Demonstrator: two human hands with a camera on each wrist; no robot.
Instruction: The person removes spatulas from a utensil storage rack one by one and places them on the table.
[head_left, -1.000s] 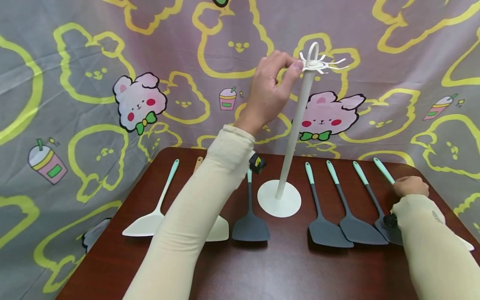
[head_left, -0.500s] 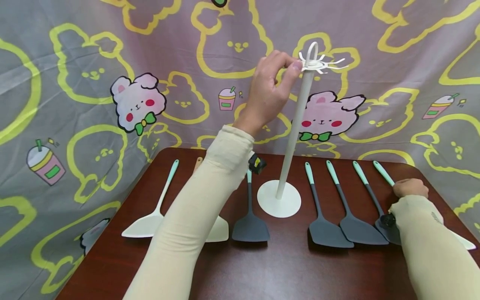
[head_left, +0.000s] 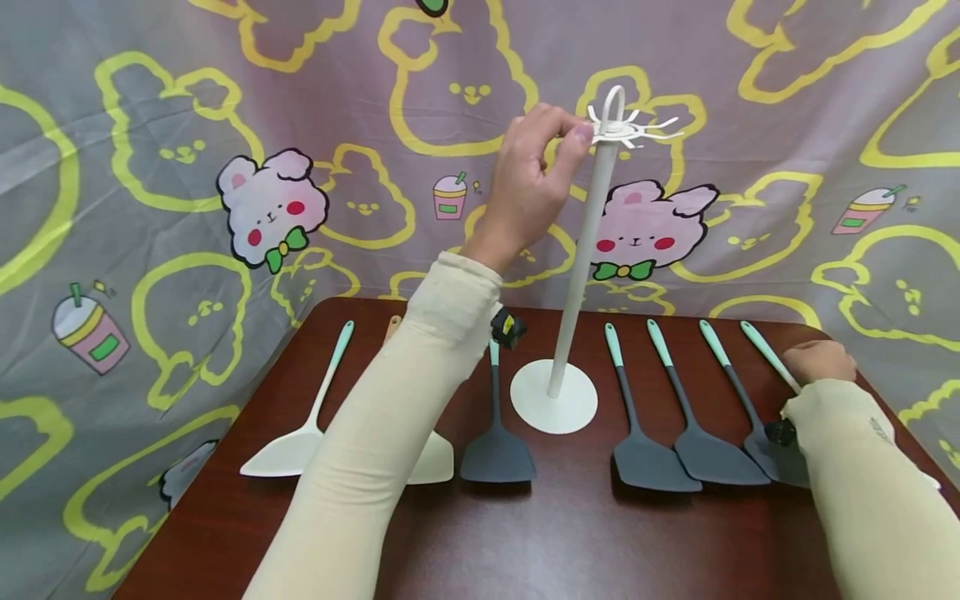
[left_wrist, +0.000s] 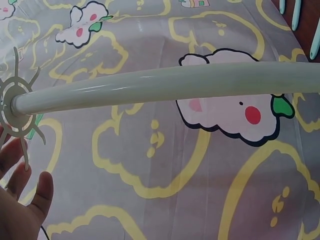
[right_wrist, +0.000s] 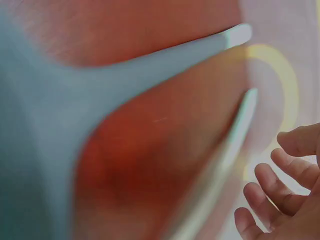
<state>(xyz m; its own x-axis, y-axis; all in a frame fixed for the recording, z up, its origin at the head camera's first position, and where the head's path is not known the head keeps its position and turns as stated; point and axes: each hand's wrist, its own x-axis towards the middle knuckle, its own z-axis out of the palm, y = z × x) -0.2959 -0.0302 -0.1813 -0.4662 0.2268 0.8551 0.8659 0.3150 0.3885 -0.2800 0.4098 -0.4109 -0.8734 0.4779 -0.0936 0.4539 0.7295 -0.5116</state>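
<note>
A white utensil stand (head_left: 585, 267) with a round base, a tall pole and a ring of hooks (left_wrist: 17, 107) stands on the table. At its top, my left hand (head_left: 528, 175) pinches one hook between thumb and fingers. My right hand (head_left: 821, 362) is at the right, beside the mint handle of a white spatula (head_left: 768, 348). In the right wrist view the fingers (right_wrist: 270, 187) are spread and loosely bent, apart from the white spatula's handle. My right forearm hides most of that spatula's blade.
Three grey spatulas (head_left: 652, 462) with mint handles lie right of the stand, and another grey spatula (head_left: 498, 454) lies left of it. A white spatula (head_left: 288, 450) and a cream spatula (head_left: 435, 458), partly hidden by my left arm, lie further left. Behind hangs a patterned cloth (head_left: 375, 83).
My right hand has shifted slightly away from the white spatula's handle, baring more of it. The left hand keeps its place on the stand; the head view has turned slightly.
</note>
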